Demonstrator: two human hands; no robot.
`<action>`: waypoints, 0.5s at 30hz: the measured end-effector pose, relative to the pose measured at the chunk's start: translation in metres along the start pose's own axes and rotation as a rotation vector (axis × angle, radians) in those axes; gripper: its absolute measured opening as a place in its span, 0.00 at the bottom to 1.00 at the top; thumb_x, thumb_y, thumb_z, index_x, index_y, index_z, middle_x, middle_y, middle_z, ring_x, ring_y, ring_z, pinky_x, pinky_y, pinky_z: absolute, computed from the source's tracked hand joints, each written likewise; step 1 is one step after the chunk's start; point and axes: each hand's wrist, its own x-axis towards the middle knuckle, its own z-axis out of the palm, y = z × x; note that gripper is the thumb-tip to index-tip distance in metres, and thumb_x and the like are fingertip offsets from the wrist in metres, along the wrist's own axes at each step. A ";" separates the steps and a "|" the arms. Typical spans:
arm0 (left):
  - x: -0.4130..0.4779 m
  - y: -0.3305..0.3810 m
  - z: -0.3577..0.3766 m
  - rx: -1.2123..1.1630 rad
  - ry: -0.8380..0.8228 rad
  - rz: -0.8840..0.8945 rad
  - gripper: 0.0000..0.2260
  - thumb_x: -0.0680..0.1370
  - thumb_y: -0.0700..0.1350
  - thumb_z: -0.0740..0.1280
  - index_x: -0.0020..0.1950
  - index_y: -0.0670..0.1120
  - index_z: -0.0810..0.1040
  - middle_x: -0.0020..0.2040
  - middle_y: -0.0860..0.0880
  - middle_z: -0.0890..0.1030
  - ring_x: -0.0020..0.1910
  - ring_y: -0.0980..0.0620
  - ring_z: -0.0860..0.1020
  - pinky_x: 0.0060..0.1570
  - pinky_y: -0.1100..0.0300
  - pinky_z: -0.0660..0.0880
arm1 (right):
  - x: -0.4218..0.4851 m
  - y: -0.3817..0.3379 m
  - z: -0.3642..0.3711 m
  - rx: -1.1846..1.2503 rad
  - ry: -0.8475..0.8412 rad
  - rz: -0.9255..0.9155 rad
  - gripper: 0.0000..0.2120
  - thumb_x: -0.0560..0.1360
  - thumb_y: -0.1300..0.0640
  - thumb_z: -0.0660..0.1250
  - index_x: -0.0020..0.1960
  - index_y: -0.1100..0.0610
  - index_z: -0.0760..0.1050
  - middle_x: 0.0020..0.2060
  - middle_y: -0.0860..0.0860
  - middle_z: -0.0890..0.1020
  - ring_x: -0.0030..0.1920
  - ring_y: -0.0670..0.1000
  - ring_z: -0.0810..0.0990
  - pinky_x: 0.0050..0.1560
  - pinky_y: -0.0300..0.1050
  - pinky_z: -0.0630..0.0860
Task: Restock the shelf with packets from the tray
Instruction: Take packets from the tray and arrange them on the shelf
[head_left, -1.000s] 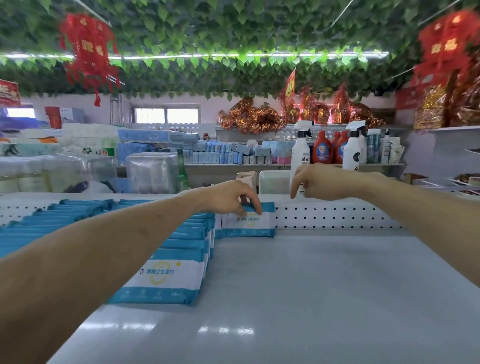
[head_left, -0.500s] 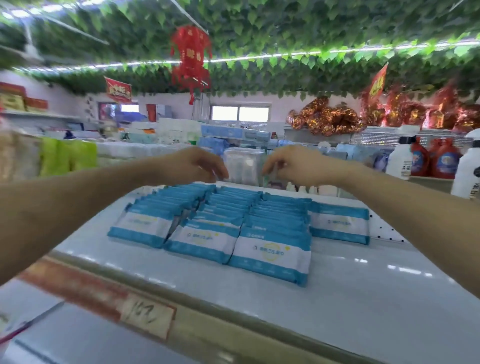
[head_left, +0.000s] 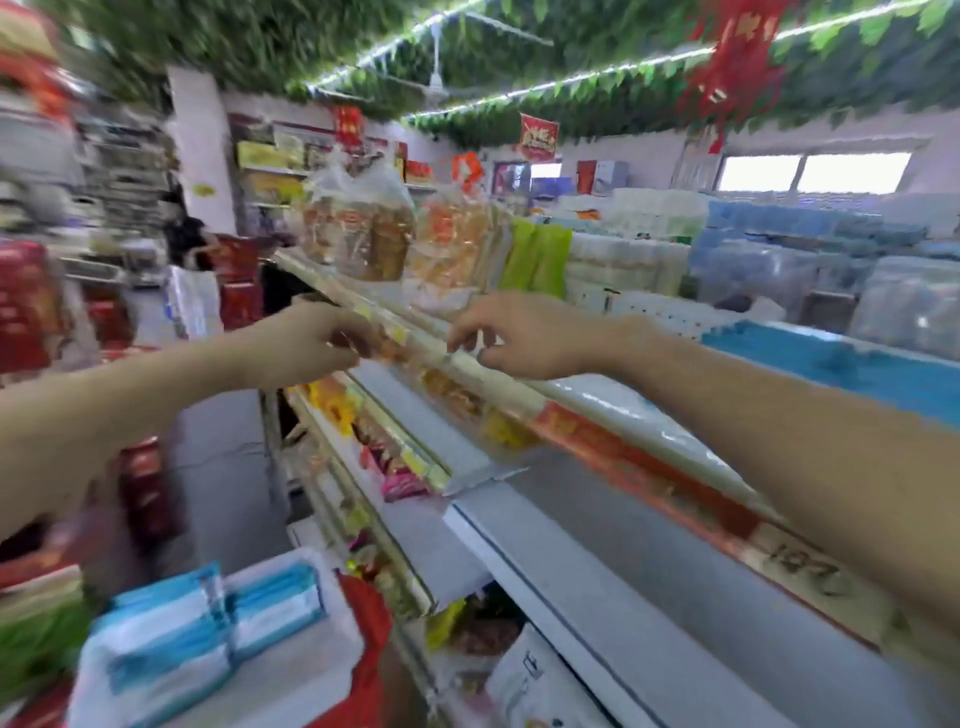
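Both your hands hang empty in front of the shelf (head_left: 613, 410) edge. Your left hand (head_left: 311, 345) is loosely curled, fingers drawn toward the thumb with nothing between them as far as the blur lets you tell. Your right hand (head_left: 524, 338) is half open, fingers drooping apart.

The packets (head_left: 208, 618) you need sit low at the left, stacked in the tray (head_left: 291, 686), well apart from both hands. More packets (head_left: 831, 358) already lie on the shelf top, back by its far right edge.

The risk now is the reach down. The picture is smeared, so your head looks to be turning, and a blind grab could catch only the top packet's soft wrap and let it slide off the stack. The lower shelf lips jut out between hands and tray; an elbow could clip them or knock the goods hanging there.
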 end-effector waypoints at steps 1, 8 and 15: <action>-0.013 -0.018 0.003 0.011 -0.011 -0.030 0.11 0.82 0.39 0.68 0.58 0.54 0.82 0.54 0.58 0.82 0.53 0.61 0.80 0.56 0.54 0.78 | 0.018 -0.011 0.016 0.022 -0.013 -0.027 0.16 0.76 0.60 0.66 0.63 0.52 0.80 0.54 0.49 0.81 0.48 0.47 0.75 0.52 0.48 0.75; -0.094 -0.118 0.049 0.082 -0.076 -0.258 0.15 0.78 0.36 0.67 0.62 0.48 0.84 0.55 0.51 0.85 0.51 0.52 0.81 0.57 0.54 0.77 | 0.101 -0.080 0.140 0.238 -0.143 -0.078 0.15 0.79 0.60 0.65 0.63 0.50 0.80 0.55 0.46 0.79 0.51 0.46 0.77 0.54 0.48 0.76; -0.171 -0.203 0.141 0.041 -0.239 -0.546 0.18 0.77 0.37 0.64 0.63 0.51 0.83 0.60 0.52 0.84 0.57 0.51 0.81 0.61 0.57 0.76 | 0.137 -0.142 0.309 0.389 -0.374 -0.031 0.17 0.79 0.62 0.64 0.65 0.53 0.79 0.58 0.50 0.77 0.57 0.51 0.77 0.52 0.44 0.72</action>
